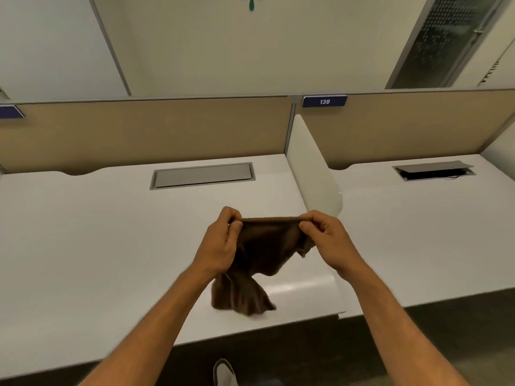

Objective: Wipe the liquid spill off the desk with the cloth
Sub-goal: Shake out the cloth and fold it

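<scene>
At the near edge, a light shoe [224, 371] shows on the dark floor below the tabletop [83, 246]. Above the near right part of this white tabletop, 2 hands hold a brown cloth [262, 254] in the air. The left hand [223, 243] pinches the top edge of the cloth at its left corner, and the right hand [327, 240] pinches the same edge at its right corner, so each grip is narrow and closed on the fabric. The top edge is stretched between them. The rest of the cloth hangs down, and its lower end looks close to the tabletop near the front edge; if it touches I cannot tell. No liquid is clear to see on the surface. Farther, a closed grey cable flap [202, 175] sits in the tabletop. A white divider [312, 168] stands at the right, and beyond it a blue label [324, 101] reads 139.
</scene>
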{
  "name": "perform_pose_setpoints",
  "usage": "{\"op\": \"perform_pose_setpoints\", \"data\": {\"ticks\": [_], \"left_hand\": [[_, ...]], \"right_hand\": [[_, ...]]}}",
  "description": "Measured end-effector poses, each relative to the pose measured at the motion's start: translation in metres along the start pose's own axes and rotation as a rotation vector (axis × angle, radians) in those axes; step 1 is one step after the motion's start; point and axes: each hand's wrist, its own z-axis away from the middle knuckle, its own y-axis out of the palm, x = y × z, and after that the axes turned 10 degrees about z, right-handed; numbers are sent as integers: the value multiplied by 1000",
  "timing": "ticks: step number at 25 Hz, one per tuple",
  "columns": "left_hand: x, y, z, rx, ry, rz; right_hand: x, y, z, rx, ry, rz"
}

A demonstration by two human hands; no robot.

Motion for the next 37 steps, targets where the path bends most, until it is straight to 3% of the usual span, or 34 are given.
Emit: {"op": "perform_pose_setpoints", "data": {"ticks": [9, 13, 15, 17, 20, 23, 28, 31, 34, 37], "left_hand": [[26, -57, -64, 388, -131, 49], [17, -61, -78, 245, -308, 314], [8, -60, -86, 146, -348, 477], [-1, -61, -92, 78, -372, 605], [-10, -67, -101, 4, -419, 751], [-11, -66, -102, -66, -427, 870], [-7, -59, -93, -192, -465, 958], [-12, -68, -96, -261, -440, 1047], [-13, -75, -98, -292, -399, 1014], [-6, -85, -97, -322, -374, 925]], "right_hand": [[60, 5, -90, -16, -188, 166], [71, 17, -138, -182, -213, 0], [54, 34, -151, -250, -37, -173], [21, 55, -148, -126, 291, -287], [-28, 84, -127, 334, 568, -371], [-40, 103, -118, 584, 478, -572], [-8, 108, -137, 497, 319, -523], [-13, 104, -140, 585, 334, -562], [-6, 97, -137, 755, 254, -365], [18, 92, -137, 708, 151, -236]]}}
